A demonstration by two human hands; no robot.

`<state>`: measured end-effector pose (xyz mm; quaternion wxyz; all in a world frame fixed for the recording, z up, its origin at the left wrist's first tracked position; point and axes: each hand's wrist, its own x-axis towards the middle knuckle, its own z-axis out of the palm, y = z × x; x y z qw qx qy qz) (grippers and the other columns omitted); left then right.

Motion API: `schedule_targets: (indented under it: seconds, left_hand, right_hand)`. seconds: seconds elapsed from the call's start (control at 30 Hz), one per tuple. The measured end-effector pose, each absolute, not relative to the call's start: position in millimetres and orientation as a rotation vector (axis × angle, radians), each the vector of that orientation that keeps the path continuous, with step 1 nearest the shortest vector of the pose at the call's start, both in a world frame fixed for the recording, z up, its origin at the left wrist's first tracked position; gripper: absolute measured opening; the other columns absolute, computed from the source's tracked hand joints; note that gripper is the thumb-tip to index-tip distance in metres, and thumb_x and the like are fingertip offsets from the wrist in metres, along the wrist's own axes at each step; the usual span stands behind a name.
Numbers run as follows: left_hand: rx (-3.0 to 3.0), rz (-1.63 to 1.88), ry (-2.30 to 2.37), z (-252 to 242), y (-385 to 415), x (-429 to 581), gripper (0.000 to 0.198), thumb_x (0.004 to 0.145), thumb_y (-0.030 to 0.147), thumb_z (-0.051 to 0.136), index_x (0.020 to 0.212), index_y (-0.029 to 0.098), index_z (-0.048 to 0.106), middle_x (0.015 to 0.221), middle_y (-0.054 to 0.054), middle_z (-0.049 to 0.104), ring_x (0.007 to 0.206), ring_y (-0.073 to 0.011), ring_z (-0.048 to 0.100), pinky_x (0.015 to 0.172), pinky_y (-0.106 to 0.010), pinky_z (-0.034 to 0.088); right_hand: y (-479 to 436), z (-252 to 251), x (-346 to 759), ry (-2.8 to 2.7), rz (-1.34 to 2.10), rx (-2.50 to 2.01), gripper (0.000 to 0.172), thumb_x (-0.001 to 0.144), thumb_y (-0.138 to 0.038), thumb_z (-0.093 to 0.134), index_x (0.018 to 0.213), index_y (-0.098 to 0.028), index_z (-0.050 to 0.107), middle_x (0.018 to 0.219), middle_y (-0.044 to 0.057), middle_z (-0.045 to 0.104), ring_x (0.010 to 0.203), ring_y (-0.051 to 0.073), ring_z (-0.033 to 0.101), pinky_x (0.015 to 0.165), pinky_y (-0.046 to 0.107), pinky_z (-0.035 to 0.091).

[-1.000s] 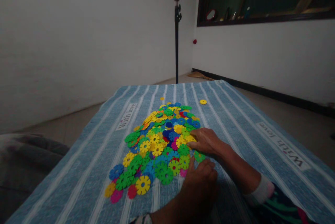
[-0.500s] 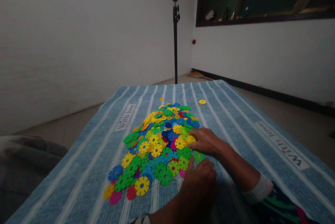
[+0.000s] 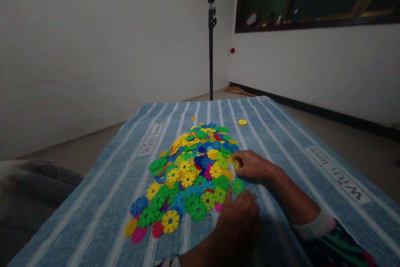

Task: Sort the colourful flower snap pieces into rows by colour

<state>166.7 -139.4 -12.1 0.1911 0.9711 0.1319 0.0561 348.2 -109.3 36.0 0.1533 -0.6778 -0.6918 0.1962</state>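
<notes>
Your right hand [image 3: 253,166] lies palm down at the right side of the pile [image 3: 187,171] in the middle of the table [image 3: 296,142], forearm flat, fingertips pinching a yellow disc [image 3: 236,163]. Your left hand [image 3: 240,213] rests toward the near edge, fingers curled under, thumb by the pile. You can't tell whether it holds anything.
</notes>
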Motion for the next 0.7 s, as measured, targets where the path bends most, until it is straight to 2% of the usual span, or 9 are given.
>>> schedule_targets:
  seconds: [0.13, 0.33, 0.53, 0.7]
  left_hand:
    - [2.729, 0.138, 0.380, -9, -141, 166, 0.028, 0.095, 0.032, 0.044, 0.114, 0.017, 0.056, 0.135, -0.008, 0.055, 0.132, -0.0238, 0.043, 0.114, -0.057, 0.019]
    - [2.726, 0.116, 0.360, -9, -139, 166, 0.030, 0.094, 0.034, 0.046, 0.118, 0.017, 0.055, 0.137, -0.009, 0.054, 0.133, -0.0242, 0.042, 0.114, -0.058, 0.017]
    - [2.717, 0.117, 0.365, -8, -139, 167, 0.031, 0.095, 0.034, 0.043, 0.118, 0.017, 0.055, 0.136, -0.010, 0.054, 0.133, -0.0249, 0.041, 0.115, -0.059, 0.015]
    - [2.713, 0.128, 0.395, -10, -140, 167, 0.028, 0.094, 0.033, 0.045, 0.116, 0.018, 0.056, 0.135, -0.008, 0.055, 0.132, -0.0235, 0.043, 0.116, -0.054, 0.016]
  right_hand:
    - [-107, 30, 350, -1.975, 0.562, -1.891, 0.029, 0.066, -0.008, 0.050, 0.087, -0.015, 0.069, 0.078, 0.002, 0.067, 0.069, 0.015, 0.057, 0.059, 0.022, 0.034]
    - [-105, 29, 348, -1.961, 0.573, -1.813, 0.039, 0.066, -0.006, 0.048, 0.095, -0.016, 0.073, 0.084, 0.004, 0.071, 0.074, 0.017, 0.060, 0.065, 0.024, 0.038]
    - [-105, 34, 335, -1.947, 0.557, -1.679, 0.040, 0.071, -0.005, 0.046, 0.099, -0.016, 0.072, 0.093, 0.003, 0.070, 0.083, 0.017, 0.061, 0.074, 0.024, 0.042]
    - [-104, 28, 330, -1.985, 0.520, -1.653, 0.038, 0.070, -0.002, 0.046, 0.092, -0.018, 0.073, 0.089, 0.004, 0.069, 0.084, 0.018, 0.060, 0.078, 0.026, 0.042]
